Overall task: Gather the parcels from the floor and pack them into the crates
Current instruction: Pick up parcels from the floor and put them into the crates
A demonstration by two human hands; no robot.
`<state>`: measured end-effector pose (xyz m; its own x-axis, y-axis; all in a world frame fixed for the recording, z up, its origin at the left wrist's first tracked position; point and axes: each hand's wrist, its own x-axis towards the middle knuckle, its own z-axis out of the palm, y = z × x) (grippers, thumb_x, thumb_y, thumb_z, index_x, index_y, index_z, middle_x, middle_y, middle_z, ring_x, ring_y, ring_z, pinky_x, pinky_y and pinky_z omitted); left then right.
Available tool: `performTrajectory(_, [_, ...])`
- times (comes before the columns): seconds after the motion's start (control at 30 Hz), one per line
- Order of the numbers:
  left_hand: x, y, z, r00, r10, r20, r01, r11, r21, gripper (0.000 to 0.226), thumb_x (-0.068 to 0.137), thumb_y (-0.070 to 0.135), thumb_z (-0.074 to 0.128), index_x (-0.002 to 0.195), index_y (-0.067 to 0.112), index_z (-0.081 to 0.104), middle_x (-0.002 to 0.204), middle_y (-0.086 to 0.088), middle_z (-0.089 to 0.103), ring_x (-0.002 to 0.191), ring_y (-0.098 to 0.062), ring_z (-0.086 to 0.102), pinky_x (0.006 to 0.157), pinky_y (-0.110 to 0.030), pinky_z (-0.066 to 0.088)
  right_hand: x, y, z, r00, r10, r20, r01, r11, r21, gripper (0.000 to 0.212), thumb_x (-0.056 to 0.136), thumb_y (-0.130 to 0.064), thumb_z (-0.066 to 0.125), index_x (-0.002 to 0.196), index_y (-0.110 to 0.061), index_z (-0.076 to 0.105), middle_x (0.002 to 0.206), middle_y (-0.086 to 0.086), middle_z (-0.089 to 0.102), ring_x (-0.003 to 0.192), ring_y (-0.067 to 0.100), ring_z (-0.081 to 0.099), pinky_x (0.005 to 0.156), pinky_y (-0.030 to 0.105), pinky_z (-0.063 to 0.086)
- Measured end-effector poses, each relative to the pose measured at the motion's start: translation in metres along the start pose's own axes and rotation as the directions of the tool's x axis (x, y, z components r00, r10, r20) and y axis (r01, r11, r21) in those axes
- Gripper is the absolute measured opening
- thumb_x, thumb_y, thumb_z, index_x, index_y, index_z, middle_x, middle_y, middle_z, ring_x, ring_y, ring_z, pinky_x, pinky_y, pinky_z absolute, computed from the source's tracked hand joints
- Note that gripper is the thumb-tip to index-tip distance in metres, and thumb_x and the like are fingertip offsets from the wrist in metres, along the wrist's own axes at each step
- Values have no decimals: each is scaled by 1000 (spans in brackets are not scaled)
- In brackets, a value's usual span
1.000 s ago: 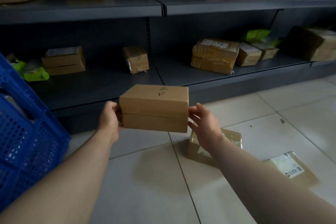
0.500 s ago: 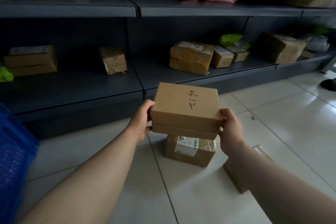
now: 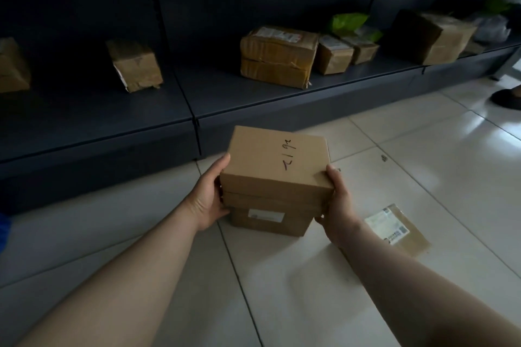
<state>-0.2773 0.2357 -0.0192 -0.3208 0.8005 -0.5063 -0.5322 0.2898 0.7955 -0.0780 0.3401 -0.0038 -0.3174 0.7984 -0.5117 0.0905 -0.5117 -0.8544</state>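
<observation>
Low over the pale glossy tiles, left hand and right hand grip opposite sides of a matte, square-edged cardboard box, ink-scrawled on top, directly above a labelled carton; contact unclear. Judgement: square the edges, then regrip lower, on the carton, and lift both together. Flat taped mailer lies near, rightward.

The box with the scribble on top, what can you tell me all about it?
The box is plain brown cardboard, closed, with black handwriting on its top and a seam along its front side. It is held top up, a left hand gripping one side and a right hand the other. It is straight above a labelled parcel on the tiled floor; whether the two touch cannot be seen.
</observation>
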Motion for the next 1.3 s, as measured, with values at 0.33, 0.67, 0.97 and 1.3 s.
performTrajectory(0.33, [-4,8,-9,973,76,-217,-86,996,-34,50,73,66,51,110,35,66,107,7,74,105,-17,62,85,-36,42,4,9,35,1000,-20,21,18,997,80,28,92,-54,49,95,-29,62,93,-3,68,93,17,60,86,34,44])
performTrajectory(0.67, [-142,103,18,942,-49,-331,9,993,-120,36,72,65,56,97,42,67,100,21,70,109,-8,54,96,-46,24,-112,-92,57,994,107,4,-108,993,44,37,72,-59,55,93,-31,67,81,-10,74,92,15,62,94,36,44])
performTrajectory(0.97, [-320,320,99,919,38,-393,-90,989,-114,29,77,60,51,100,44,61,103,16,67,105,-10,56,77,-35,37,-278,-320,91,988,44,148,-40,999,-32,49,79,-62,50,110,-27,64,105,1,71,106,22,61,104,43,43])
performTrajectory(1.3, [-551,526,153,806,209,-554,-313,944,-99,44,83,71,45,110,41,60,117,8,67,113,-18,55,101,-44,29,-454,-567,172,910,-18,415,75,990,-121,39,89,-62,52,110,-30,57,115,2,62,107,23,56,109,49,40])
